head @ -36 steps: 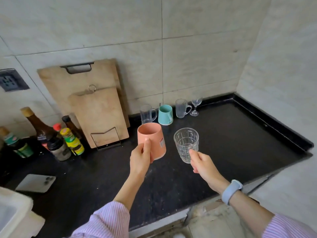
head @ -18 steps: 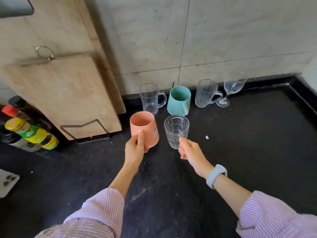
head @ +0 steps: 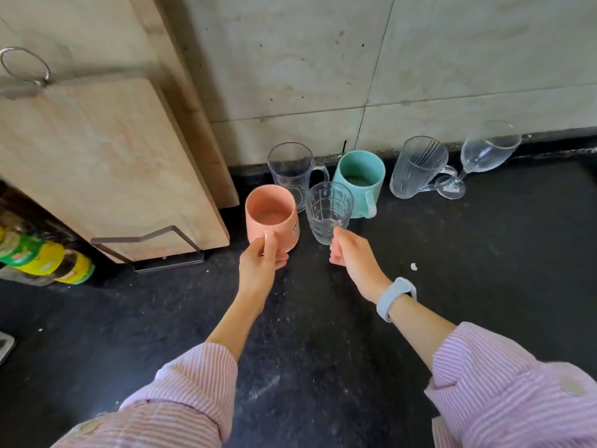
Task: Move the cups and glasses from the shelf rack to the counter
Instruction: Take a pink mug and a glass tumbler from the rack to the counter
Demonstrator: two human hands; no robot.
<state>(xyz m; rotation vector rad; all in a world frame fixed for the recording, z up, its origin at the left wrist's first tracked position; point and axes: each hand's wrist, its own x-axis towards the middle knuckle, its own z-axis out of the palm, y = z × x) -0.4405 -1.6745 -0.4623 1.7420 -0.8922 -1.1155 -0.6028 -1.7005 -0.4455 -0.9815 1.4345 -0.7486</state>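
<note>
Head view: left hand (head: 258,265) grips the pink mug (head: 271,218) by its handle; right hand (head: 350,255) pinches the patterned glass (head: 328,211) low down. Both sit near the counter's (head: 323,350) back edge (contact with surface unclear), just before a clear mug (head: 290,171) and teal mug (head: 360,182).

Pink-and-white striped shirt sleeves (head: 193,383) — cuffs pushed up both forearms — and a pale blue-grey wristband (head: 394,297) on the right wrist.
</note>
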